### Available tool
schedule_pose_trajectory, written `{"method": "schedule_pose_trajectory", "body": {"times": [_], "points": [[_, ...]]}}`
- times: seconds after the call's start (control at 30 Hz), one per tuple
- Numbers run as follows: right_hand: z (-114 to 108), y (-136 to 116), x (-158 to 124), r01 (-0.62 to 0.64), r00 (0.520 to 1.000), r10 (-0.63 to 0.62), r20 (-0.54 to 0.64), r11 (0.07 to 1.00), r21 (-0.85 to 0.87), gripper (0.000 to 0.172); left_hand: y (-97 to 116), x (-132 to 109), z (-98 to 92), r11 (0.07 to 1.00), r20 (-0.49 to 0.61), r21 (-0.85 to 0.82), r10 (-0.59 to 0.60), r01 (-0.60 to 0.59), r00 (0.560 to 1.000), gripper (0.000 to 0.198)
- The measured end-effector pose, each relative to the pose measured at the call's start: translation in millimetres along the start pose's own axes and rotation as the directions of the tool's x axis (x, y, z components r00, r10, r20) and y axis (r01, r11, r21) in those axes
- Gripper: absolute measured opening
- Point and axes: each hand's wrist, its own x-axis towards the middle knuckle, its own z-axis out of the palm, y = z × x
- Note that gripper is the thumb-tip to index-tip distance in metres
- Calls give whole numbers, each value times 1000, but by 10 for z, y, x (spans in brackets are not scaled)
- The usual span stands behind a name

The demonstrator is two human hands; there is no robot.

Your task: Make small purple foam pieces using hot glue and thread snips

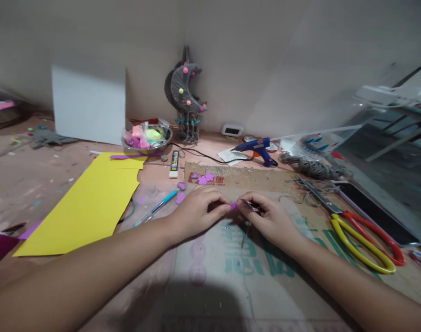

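Observation:
Over the printed cardboard (210, 258), my left hand (201, 210) pinches one side of a small purple piece (233, 206). My right hand (267, 216) is closed at its other side, with a thin dark strand hanging below the fingers; the details between the fingertips are blurred. Purple flower shapes (206, 178) lie just beyond my left hand. A blue pen (158, 206) rests to the left of that hand, with a heart-shaped piece (181, 186) at its tip.
Yellow sheets (82, 198) lie left. Behind are a metal bowl (146, 150), a moon-shaped ornament (186, 87) and a blue glue gun (257, 148). Large scissors (356, 230), a phone (376, 212) and grey yarn (310, 167) lie right. A white board (89, 103) leans on the wall.

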Motion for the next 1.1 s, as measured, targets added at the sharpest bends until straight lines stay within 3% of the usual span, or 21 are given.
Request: {"method": "schedule_pose_trajectory", "body": {"times": [0.13,0.23,0.3,0.57,1.1], "points": [[-11,34,-13,44,997,-48,-61,996,-74,14,14,19,-22,995,14,-71,-72,73,997,18],[-48,67,-19,138,978,-163,-133,975,-176,23,31,36,-59,965,21,-176,-196,196,980,20],[-77,83,-18,199,965,-236,-115,944,-263,24,27,41,-74,939,30,-249,-238,238,971,21],[-126,91,-6,293,938,-345,-19,824,-486,23,-16,39,-63,904,28,-358,-239,233,971,20],[-106,82,4,311,932,-363,-3,802,-509,24,41,50,-97,860,111,-430,-251,274,962,21]]}}
